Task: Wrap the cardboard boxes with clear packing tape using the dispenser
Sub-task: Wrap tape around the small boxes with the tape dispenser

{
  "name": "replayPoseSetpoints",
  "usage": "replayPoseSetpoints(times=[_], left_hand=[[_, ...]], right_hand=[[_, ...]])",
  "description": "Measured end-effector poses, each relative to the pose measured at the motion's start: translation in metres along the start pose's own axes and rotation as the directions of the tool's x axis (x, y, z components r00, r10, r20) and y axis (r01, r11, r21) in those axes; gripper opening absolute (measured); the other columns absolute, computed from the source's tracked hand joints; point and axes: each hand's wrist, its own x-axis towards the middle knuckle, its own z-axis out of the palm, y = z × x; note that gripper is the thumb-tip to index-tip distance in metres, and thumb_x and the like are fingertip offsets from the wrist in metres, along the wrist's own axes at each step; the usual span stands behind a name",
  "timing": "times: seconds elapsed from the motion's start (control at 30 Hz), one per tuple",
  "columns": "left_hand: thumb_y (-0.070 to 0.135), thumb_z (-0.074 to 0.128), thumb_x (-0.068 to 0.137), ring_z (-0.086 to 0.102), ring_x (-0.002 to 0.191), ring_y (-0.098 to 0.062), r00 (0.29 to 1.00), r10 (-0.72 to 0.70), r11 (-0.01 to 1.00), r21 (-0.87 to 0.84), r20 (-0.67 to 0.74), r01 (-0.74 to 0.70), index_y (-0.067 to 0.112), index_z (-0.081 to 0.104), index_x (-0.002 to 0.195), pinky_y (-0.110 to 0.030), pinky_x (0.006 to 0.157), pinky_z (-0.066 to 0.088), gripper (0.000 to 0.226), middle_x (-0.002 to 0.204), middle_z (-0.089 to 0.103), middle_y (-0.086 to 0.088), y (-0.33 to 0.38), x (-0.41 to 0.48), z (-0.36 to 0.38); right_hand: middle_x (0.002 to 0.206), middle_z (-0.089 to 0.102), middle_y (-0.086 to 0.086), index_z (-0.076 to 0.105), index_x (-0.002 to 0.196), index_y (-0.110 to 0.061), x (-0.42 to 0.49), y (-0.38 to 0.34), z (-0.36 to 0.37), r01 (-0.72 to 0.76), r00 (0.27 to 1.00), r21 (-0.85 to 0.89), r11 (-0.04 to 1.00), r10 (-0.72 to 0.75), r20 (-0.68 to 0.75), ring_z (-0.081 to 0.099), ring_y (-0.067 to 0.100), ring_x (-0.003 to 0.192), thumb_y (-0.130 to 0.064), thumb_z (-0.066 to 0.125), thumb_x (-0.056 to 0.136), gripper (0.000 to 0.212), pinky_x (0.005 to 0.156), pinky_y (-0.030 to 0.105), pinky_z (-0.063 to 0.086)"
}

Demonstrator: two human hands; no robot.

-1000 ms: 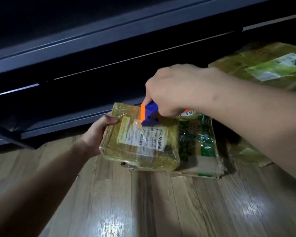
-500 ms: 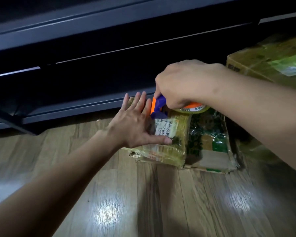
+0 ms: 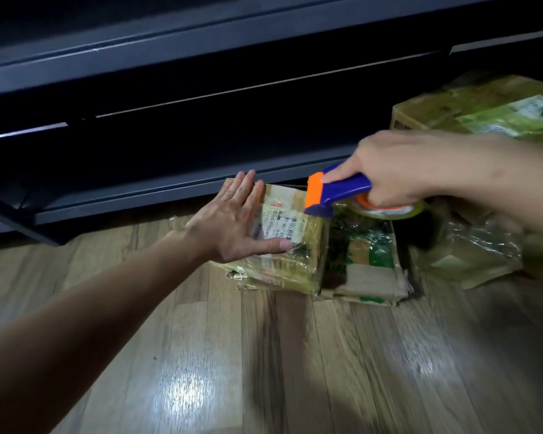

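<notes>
Left hand [image 3: 232, 220] lies flat on the small box [image 3: 292, 245], fingers [image 3: 248, 195] straight and spread, thumb along the near edge of the label, pinning the box to the wooden floor [image 3: 264, 355]. The box rests label-up just before a dark cabinet [image 3: 201, 136], already glossy with tape. At its far right corner sits the dispenser [image 3: 336, 192]; whether the orange blade touches the cardboard cannot be told. The dispenser's long axis runs left to right, blade end pointing left and slightly down toward the box, tape roll [image 3: 389, 211] trailing to the right. Right hand [image 3: 398, 170] grips the handle and roll, fingers curled round them. The step appears to be laying or cutting a strip: it probably goes best with the flat hand holding the box firm, the tape kept taut and the blade low. A green-printed box [image 3: 370, 277] adjoins on the right.
</notes>
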Motion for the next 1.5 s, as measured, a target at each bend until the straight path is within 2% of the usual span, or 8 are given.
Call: replayPoseSetpoints(times=[0.17, 0.33, 0.57, 0.77, 0.87, 1.17, 1.37, 1.5], left_hand=[[0.105, 0.016, 0.062, -0.018, 0.158, -0.022, 1.0, -0.011, 1.0, -0.01, -0.029, 0.011, 0.008, -0.01, 0.164, -0.034, 0.125, -0.014, 0.143, 0.172, -0.018, -0.012, 0.004, -0.001, 0.0], [0.106, 0.003, 0.059, -0.02, 0.157, -0.035, 0.996, -0.079, 0.996, 0.041, -0.045, 0.081, 0.014, -0.007, 0.165, -0.057, 0.126, -0.011, 0.141, 0.172, -0.018, -0.011, 0.03, 0.007, -0.002], [0.108, 0.013, 0.056, -0.021, 0.158, -0.026, 0.984, 0.175, 0.982, 0.078, -0.016, -0.173, 0.012, -0.008, 0.165, -0.055, 0.126, -0.017, 0.146, 0.174, -0.011, -0.003, 0.067, 0.026, 0.001], [0.103, 0.03, 0.047, 0.018, 0.152, -0.037, 0.997, 0.078, 0.991, 0.114, -0.018, -0.076, 0.019, 0.002, 0.164, -0.068, 0.123, 0.008, 0.147, 0.163, 0.021, -0.008, 0.08, 0.035, -0.004], [0.09, 0.052, 0.051, 0.027, 0.144, -0.038, 0.999, 0.034, 0.993, 0.11, 0.005, -0.034, 0.025, 0.008, 0.159, -0.073, 0.119, 0.012, 0.134, 0.154, 0.026, -0.009, 0.092, 0.042, -0.01], [0.073, 0.081, 0.067, -0.027, 0.154, -0.041, 0.969, -0.229, 0.973, 0.008, 0.094, 0.23, 0.039, 0.002, 0.16, -0.091, 0.105, 0.006, 0.128, 0.172, -0.015, -0.001, 0.107, 0.043, -0.011], [0.042, 0.092, 0.065, 0.007, 0.156, -0.035, 0.958, -0.287, 0.945, -0.156, 0.018, 0.287, 0.03, 0.026, 0.153, -0.084, 0.109, 0.024, 0.11, 0.159, 0.023, -0.003, 0.107, 0.033, -0.025], [0.046, 0.095, 0.046, 0.049, 0.125, -0.03, 0.963, -0.245, 0.885, -0.433, -0.116, 0.173, 0.022, 0.047, 0.135, -0.044, 0.101, 0.046, 0.103, 0.127, 0.047, -0.001, 0.071, 0.016, -0.058]], right_hand=[[0.092, 0.047, -0.009, 0.03, 0.144, -0.068, -0.031, 0.029, 0.037, -0.087, 0.994, 0.246, 0.965, 0.07, 0.079, 0.058, 0.016, 0.072, -0.023, 0.058, 0.092, 0.074, 0.065, 0.04, 0.052], [0.086, 0.033, -0.015, 0.031, 0.151, -0.055, -0.032, 0.031, 0.05, -0.038, 0.999, 0.287, 0.957, 0.04, -0.001, 0.044, 0.006, 0.07, -0.019, 0.058, 0.094, 0.072, 0.057, 0.026, 0.036], [0.084, 0.034, -0.013, 0.032, 0.15, -0.056, -0.036, 0.039, 0.063, -0.028, 0.997, 0.346, 0.938, 0.049, -0.054, 0.039, 0.005, 0.069, -0.02, 0.06, 0.092, 0.074, 0.06, 0.024, 0.037], [0.099, 0.039, -0.003, 0.03, 0.15, -0.058, -0.042, 0.033, 0.095, -0.063, 0.984, 0.455, 0.889, 0.13, -0.119, 0.055, 0.024, 0.091, -0.034, 0.063, 0.092, 0.071, 0.083, 0.037, 0.049], [0.1, 0.04, 0.0, 0.031, 0.152, -0.052, -0.042, 0.033, 0.11, -0.04, 0.973, 0.475, 0.879, 0.142, -0.182, 0.055, 0.025, 0.087, -0.03, 0.065, 0.093, 0.071, 0.071, 0.033, 0.045], [0.094, 0.034, -0.014, 0.024, 0.153, -0.055, -0.048, 0.026, 0.146, 0.028, 0.96, 0.619, 0.785, 0.152, -0.235, 0.046, 0.012, 0.082, -0.022, 0.068, 0.092, 0.082, 0.068, 0.026, 0.036], [0.091, 0.034, -0.016, 0.032, 0.15, -0.058, -0.046, 0.035, 0.082, 0.084, 0.98, 0.472, 0.878, 0.012, -0.197, 0.049, 0.011, 0.077, -0.02, 0.063, 0.093, 0.075, 0.066, 0.027, 0.041], [0.091, 0.051, -0.02, 0.046, 0.142, -0.056, -0.049, 0.013, 0.0, 0.122, 0.963, 0.276, 0.953, -0.047, -0.265, 0.044, 0.007, 0.067, -0.019, 0.057, 0.089, 0.066, 0.058, 0.018, 0.034]])
